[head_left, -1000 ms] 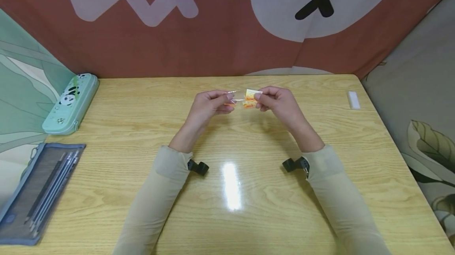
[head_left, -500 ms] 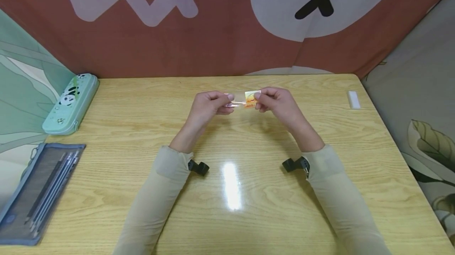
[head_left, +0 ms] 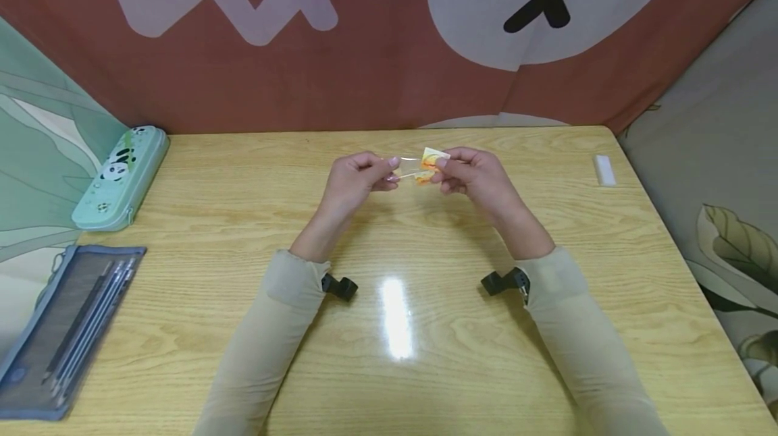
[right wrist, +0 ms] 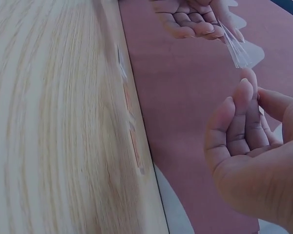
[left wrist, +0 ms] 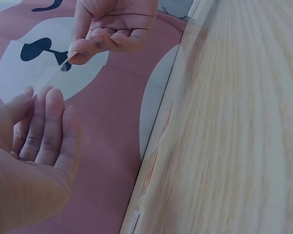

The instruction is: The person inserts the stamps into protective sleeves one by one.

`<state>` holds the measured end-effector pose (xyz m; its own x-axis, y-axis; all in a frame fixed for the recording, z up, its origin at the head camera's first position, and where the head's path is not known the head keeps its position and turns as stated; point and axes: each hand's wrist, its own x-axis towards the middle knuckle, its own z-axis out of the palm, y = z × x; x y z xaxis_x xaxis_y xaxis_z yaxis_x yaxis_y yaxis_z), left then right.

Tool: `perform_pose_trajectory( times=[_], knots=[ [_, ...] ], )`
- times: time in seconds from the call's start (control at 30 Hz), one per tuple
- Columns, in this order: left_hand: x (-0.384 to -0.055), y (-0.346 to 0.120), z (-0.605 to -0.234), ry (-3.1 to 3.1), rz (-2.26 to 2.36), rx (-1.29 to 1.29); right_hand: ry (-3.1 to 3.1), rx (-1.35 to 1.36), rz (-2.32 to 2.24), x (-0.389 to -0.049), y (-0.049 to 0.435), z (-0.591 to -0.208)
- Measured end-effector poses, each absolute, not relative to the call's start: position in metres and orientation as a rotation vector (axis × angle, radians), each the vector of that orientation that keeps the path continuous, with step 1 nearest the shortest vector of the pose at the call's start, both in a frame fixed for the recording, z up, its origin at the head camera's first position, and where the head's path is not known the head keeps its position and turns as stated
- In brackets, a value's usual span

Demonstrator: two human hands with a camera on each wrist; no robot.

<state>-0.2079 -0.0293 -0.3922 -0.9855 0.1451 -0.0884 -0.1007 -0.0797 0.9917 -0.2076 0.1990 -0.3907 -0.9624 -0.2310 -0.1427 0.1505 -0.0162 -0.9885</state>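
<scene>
Above the back middle of the table, both hands stretch a small clear plastic wrapper [head_left: 410, 165] between them. My left hand [head_left: 352, 179] pinches its left end between thumb and fingers. At the other end, my right hand [head_left: 483, 176] pinches the part with a yellow and orange printed piece [head_left: 433, 156]. In the left wrist view the thin, see-through wrapper [left wrist: 56, 70] runs between the two sets of fingertips. The right wrist view shows folds in the clear film [right wrist: 236, 48]. The fingers hide both ends of it.
On the wooden table [head_left: 437, 368], a white eraser-like block [head_left: 604, 171] lies at the back right. A mint panda pencil case [head_left: 121, 179] lies at the left, with a blue mesh pouch of pencils [head_left: 73, 335] in front. A red-brown cloth [head_left: 377, 78] hangs behind.
The printed piece has tilted and risen slightly in my right fingers, and a gap shows between the wrapper's upper and lower edges. Both hands stay almost in place.
</scene>
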Motion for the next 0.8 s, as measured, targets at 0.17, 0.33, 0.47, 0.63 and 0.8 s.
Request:
perform_pose_trajectory(
  times=[0.17,0.33,0.47,0.63,0.8],
  knots=[
    [-0.2088,-0.0293,-0.3935,2.004,2.223,0.062,1.984,-0.101,-2.053,-0.2086,0.1992,-0.3917],
    [-0.2083,-0.0298,-0.3941,2.003,2.218,0.059,1.996,-0.101,-2.033,-0.2089,0.1984,-0.3927],
    [-0.2077,-0.0296,-0.3939,2.002,2.203,0.052,1.995,-0.105,-2.061,-0.2080,0.1989,-0.3927],
    [-0.2080,-0.0297,-0.3941,1.973,2.215,0.048,2.014,-0.109,-2.080,-0.2072,0.1988,-0.3917],
    [-0.2088,-0.0311,-0.3955,1.913,2.250,0.041,2.005,-0.116,-2.090,-0.2068,0.1980,-0.3912]
  ],
)
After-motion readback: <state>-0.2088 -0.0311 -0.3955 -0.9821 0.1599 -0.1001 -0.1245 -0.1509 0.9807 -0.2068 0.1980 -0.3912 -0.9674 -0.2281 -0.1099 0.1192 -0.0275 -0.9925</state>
